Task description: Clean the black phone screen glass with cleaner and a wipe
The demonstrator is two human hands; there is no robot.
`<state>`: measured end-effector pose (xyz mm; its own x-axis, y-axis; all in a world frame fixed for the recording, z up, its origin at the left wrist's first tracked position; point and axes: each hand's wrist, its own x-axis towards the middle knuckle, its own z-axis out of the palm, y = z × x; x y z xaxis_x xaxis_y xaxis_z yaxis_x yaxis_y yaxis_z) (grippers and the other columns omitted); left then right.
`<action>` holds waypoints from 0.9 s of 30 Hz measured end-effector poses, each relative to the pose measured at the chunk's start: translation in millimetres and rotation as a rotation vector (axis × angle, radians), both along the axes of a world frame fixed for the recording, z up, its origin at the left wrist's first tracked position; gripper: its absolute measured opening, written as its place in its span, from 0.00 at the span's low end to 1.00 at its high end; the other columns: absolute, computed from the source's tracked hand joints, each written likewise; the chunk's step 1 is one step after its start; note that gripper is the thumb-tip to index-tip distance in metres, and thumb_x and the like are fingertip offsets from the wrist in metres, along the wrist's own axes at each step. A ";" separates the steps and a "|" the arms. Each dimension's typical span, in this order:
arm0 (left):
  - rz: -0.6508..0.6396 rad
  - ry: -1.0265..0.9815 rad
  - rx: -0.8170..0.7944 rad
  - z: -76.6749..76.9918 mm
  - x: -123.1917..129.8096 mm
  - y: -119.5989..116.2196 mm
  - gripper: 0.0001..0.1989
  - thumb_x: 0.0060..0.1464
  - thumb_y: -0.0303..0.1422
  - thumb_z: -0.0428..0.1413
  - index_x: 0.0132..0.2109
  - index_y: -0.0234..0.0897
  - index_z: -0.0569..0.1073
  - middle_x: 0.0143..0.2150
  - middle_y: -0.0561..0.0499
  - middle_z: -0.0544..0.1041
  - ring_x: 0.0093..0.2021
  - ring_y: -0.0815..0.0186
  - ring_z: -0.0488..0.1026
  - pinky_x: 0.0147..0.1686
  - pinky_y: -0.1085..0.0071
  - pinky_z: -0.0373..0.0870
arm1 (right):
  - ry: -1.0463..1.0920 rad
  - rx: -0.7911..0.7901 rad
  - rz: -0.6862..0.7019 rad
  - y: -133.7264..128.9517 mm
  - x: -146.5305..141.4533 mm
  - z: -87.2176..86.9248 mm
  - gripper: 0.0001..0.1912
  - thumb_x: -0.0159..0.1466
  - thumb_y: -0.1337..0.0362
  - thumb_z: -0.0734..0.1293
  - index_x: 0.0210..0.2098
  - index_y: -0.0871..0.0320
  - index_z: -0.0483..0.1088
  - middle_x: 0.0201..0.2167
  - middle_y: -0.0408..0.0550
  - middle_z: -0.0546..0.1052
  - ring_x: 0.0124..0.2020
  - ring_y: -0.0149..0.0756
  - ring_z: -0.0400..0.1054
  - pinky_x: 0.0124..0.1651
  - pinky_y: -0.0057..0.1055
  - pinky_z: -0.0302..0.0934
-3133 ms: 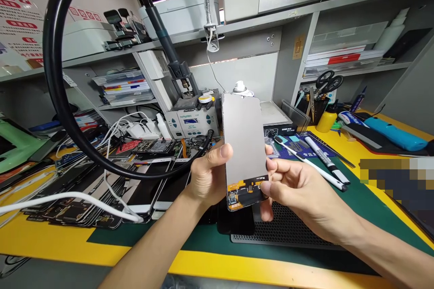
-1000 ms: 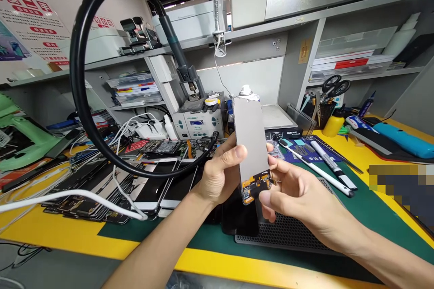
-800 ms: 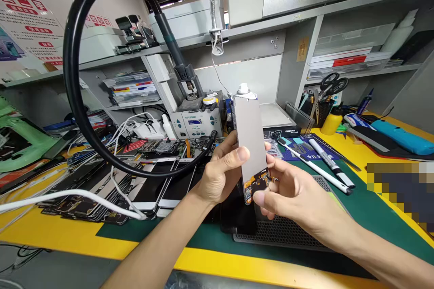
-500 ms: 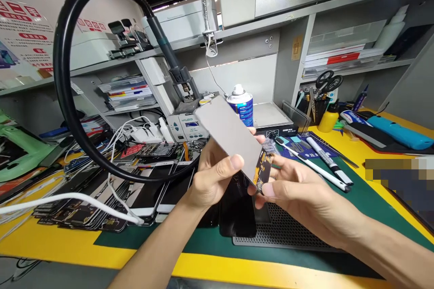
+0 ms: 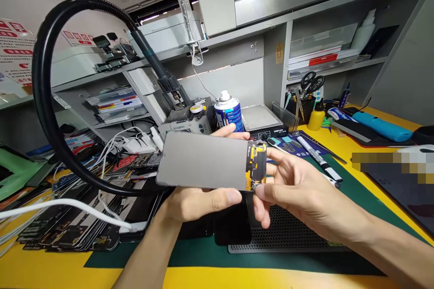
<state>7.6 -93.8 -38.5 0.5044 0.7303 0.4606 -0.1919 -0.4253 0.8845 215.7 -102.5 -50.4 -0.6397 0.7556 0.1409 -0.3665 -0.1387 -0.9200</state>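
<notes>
A grey phone screen panel [image 5: 205,160] is held up lengthwise above the bench, its plain back facing me. Its right end carries a dark and orange flex circuit [image 5: 256,165]. My left hand [image 5: 200,203] supports it from below, with the thumb along the lower edge and fingertips showing behind the top edge. At the circuit end, my right hand [image 5: 291,185] pinches the lower right corner between thumb and fingers. Beneath the panel a black phone screen [image 5: 232,223] lies partly over a grey perforated mat [image 5: 294,232].
Stacked phone screens [image 5: 71,221] and white cables lie left, under a looping black hose [image 5: 42,86]. Behind the hands are a blue spray can [image 5: 228,113] and a hot plate [image 5: 261,119]. A marker [image 5: 318,158] and a yellow bottle [image 5: 316,117] are at right.
The panel has turned from a steep diagonal to nearly horizontal, its far end swinging down and left. Both hands keep hold of it. The camera view has shifted slightly.
</notes>
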 end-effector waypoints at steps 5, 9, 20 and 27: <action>-0.040 0.011 0.007 2.0 4.4 -0.8 0.33 0.53 0.26 0.60 0.64 0.42 0.61 0.64 0.44 0.66 0.61 0.54 0.68 0.60 0.58 0.68 | -0.037 -0.007 0.016 -1.6 -2.0 0.1 0.29 0.64 0.75 0.64 0.63 0.60 0.56 0.25 0.46 0.78 0.25 0.31 0.71 0.34 0.31 0.68; -0.019 -0.002 0.024 0.1 6.9 0.0 0.28 0.53 0.24 0.59 0.61 0.38 0.62 0.62 0.42 0.68 0.59 0.55 0.70 0.59 0.60 0.69 | -0.035 -0.006 0.009 -2.7 -4.2 0.8 0.35 0.62 0.78 0.64 0.66 0.57 0.53 0.25 0.44 0.77 0.24 0.31 0.71 0.33 0.29 0.68; 0.015 0.023 0.085 -2.7 8.6 0.8 0.28 0.54 0.25 0.59 0.60 0.38 0.61 0.62 0.42 0.68 0.61 0.53 0.68 0.60 0.58 0.68 | -0.049 -0.018 -0.033 -3.0 -3.3 -2.9 0.31 0.60 0.80 0.64 0.61 0.57 0.60 0.23 0.41 0.75 0.22 0.29 0.68 0.26 0.25 0.67; 0.056 0.070 0.084 -0.9 8.4 -0.3 0.28 0.53 0.27 0.59 0.60 0.39 0.62 0.62 0.42 0.68 0.60 0.51 0.68 0.59 0.55 0.68 | -0.115 -0.007 -0.046 -2.6 -2.9 -4.0 0.30 0.60 0.75 0.65 0.62 0.56 0.61 0.21 0.40 0.74 0.20 0.30 0.66 0.24 0.24 0.65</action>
